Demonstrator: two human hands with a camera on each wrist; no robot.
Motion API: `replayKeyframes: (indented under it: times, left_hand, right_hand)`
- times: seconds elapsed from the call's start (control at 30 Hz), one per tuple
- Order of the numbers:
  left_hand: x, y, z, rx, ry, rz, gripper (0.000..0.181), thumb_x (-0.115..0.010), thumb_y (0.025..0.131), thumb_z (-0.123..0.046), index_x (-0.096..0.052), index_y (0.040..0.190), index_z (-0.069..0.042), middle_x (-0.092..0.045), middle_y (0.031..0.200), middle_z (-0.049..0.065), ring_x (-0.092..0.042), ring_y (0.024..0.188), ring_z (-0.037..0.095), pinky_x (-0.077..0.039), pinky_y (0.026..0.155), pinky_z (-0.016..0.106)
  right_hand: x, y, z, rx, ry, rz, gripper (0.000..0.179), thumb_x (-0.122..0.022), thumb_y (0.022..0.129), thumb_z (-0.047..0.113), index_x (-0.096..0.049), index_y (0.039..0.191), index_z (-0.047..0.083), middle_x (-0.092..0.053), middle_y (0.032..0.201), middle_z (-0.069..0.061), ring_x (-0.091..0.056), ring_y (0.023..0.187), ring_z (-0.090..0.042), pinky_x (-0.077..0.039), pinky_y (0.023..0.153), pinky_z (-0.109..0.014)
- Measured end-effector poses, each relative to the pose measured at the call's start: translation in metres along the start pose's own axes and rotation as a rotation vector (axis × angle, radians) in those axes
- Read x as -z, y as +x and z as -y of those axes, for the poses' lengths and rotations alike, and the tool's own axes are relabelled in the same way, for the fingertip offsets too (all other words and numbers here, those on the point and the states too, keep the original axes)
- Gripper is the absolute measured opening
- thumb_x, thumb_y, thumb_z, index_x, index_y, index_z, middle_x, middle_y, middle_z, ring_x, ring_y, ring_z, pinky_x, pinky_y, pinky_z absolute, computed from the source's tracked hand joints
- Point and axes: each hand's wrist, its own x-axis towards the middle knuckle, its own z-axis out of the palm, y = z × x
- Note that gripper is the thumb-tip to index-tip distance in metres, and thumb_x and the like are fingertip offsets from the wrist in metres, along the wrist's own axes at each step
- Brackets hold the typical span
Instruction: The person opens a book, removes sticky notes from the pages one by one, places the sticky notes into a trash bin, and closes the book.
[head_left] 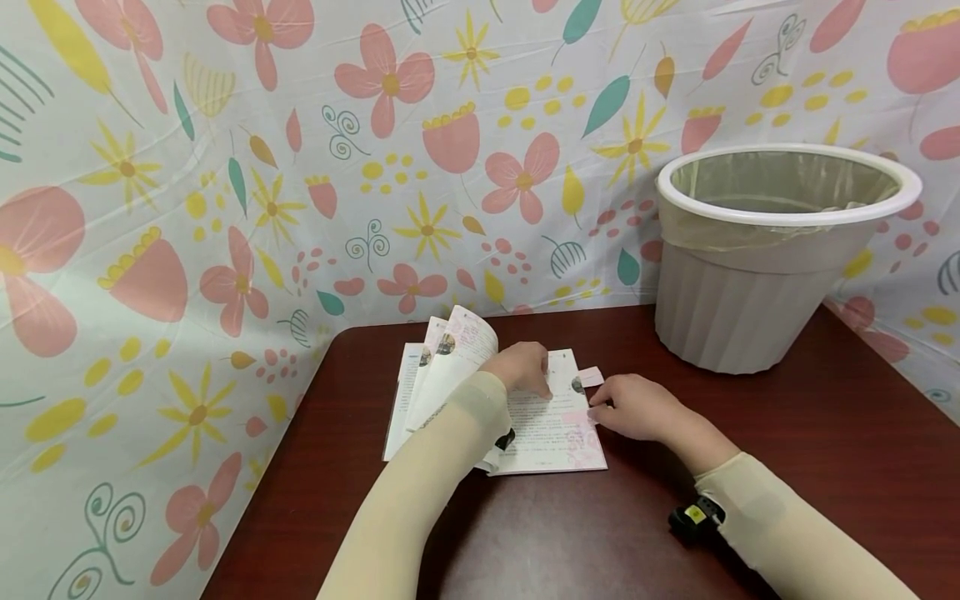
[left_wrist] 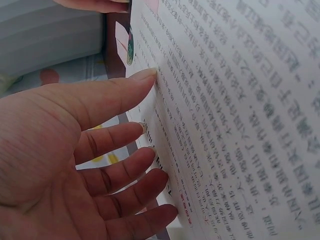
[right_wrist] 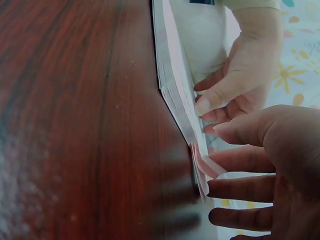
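An open book (head_left: 551, 437) with printed text lies on the table, several of its left pages (head_left: 459, 354) curling up. My left hand (head_left: 521, 368) reaches across it, and its spread fingertips rest on the right-hand page (left_wrist: 220, 115). At the book's right edge is my right hand (head_left: 637, 406), beside pink paper slips (right_wrist: 201, 175) that stick out from the pages. Its thumb stands apart from the other fingers, which are at the slips; whether they touch is hard to tell. Another pink tab (head_left: 591, 377) juts out higher on that edge.
A grey wastebasket (head_left: 731, 300) with a white rim and a plastic liner stands at the back right of the dark red wooden table (head_left: 555, 533). Behind the table hangs a flower-patterned cloth (head_left: 450, 225). A small black device (head_left: 696, 517) sits at my right wrist.
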Motion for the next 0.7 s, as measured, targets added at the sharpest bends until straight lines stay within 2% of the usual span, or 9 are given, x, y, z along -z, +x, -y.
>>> replayKeyframes:
  times: [0.13,0.27,0.37,0.47,0.57,0.7]
  left_hand:
    - [0.0008,-0.0021,-0.0013,0.003,0.005,-0.003,0.033,-0.090,0.079,-0.035,-0.065,0.095,-0.020,-0.066,0.094,-0.006,-0.059,0.084,0.015,-0.049,0.073,0.033]
    - [0.0019,-0.0045,-0.0034,-0.001,0.023,-0.005,0.034,-0.090,0.079,-0.036,-0.065,0.095,-0.020,-0.065,0.095,-0.006,-0.058,0.085,0.015,-0.049,0.074,0.032]
    - [0.0024,-0.0055,-0.0041,-0.002,0.026,-0.007,0.033,-0.089,0.080,-0.036,-0.065,0.095,-0.020,-0.065,0.096,-0.006,-0.058,0.085,0.015,-0.049,0.075,0.031]
    - [0.0027,-0.0060,-0.0042,0.000,0.025,-0.009,0.033,-0.089,0.080,-0.036,-0.064,0.095,-0.021,-0.065,0.096,-0.006,-0.058,0.085,0.015,-0.049,0.074,0.032]
    - [0.0026,-0.0066,-0.0040,0.001,0.024,-0.009,0.032,-0.089,0.080,-0.036,-0.064,0.095,-0.021,-0.065,0.096,-0.006,-0.058,0.085,0.015,-0.049,0.074,0.032]
    - [0.0026,-0.0068,-0.0039,0.005,0.020,-0.008,0.033,-0.089,0.080,-0.036,-0.064,0.095,-0.021,-0.065,0.096,-0.006,-0.059,0.085,0.015,-0.049,0.074,0.032]
  right_hand:
    - [-0.0009,-0.0023,0.0034,0.016,-0.052,-0.022,0.014,-0.073,0.091,0.026,-0.082,0.100,0.020,-0.077,0.105,-0.001,-0.070,0.097,-0.025,-0.058,0.080,-0.048]
    - [-0.0026,-0.0047,0.0053,0.053,-0.146,-0.088,0.013,-0.074,0.089,0.026,-0.082,0.097,0.019,-0.076,0.113,-0.008,-0.068,0.102,-0.034,-0.056,0.080,-0.053]
    - [-0.0039,-0.0050,0.0057,0.070,-0.190,-0.127,0.011,-0.075,0.086,0.024,-0.081,0.093,0.019,-0.075,0.112,-0.007,-0.065,0.102,-0.034,-0.054,0.078,-0.052]
    - [-0.0044,-0.0035,0.0055,0.078,-0.169,-0.136,0.005,-0.075,0.085,0.019,-0.079,0.088,0.019,-0.072,0.099,-0.002,-0.063,0.092,-0.027,-0.053,0.075,-0.047]
    - [-0.0051,-0.0004,0.0040,0.079,-0.095,-0.121,0.005,-0.073,0.086,0.012,-0.077,0.086,0.017,-0.070,0.090,0.003,-0.062,0.084,-0.019,-0.053,0.074,-0.042]
    - [-0.0053,0.0026,0.0026,0.099,0.006,-0.101,0.011,-0.069,0.088,0.006,-0.077,0.087,0.014,-0.074,0.086,0.005,-0.064,0.080,-0.012,-0.054,0.074,-0.037]
